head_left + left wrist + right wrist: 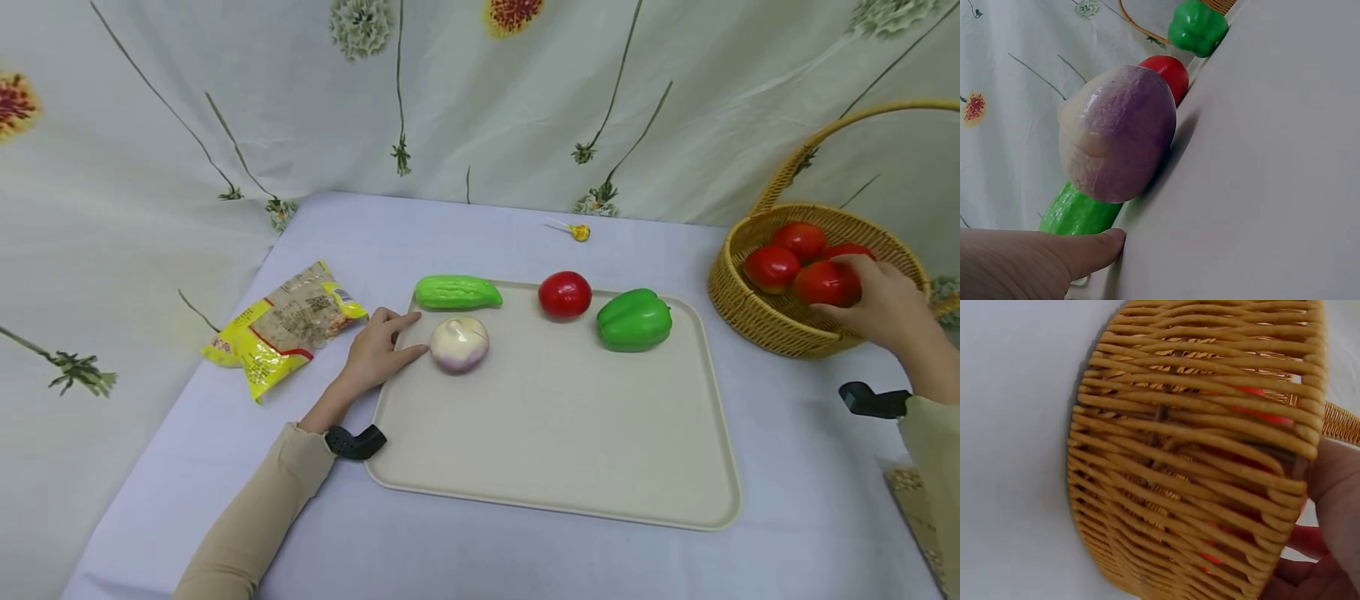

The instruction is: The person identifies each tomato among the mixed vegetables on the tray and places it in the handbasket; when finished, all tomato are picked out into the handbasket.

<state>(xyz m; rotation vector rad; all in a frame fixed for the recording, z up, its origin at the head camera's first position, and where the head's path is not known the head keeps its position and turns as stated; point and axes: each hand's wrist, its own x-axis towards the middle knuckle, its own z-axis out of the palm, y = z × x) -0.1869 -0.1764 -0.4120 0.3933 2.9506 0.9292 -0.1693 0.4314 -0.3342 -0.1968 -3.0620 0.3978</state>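
My right hand [888,304] reaches into a wicker basket [757,321] and grips a red tomato [819,283] among several others. In the right wrist view the basket wall [1179,444] hides most of that grip; part of the hand [1338,506] shows past the rim. On the left edge of a beige tray [570,433] rests my left hand [378,354], fingers relaxed, thumb pointing at a white and purple turnip [460,343]. The left wrist view has the thumb [1079,256] close below the turnip [1119,134], apart from it.
Along the tray's far side lie a bumpy green gourd [457,292], a red tomato [565,295] and a green bell pepper [634,321]. A yellow snack bag [288,325] lies left of the tray. Behind it is a lollipop [579,232]. The basket's tall handle [795,158] arches up.
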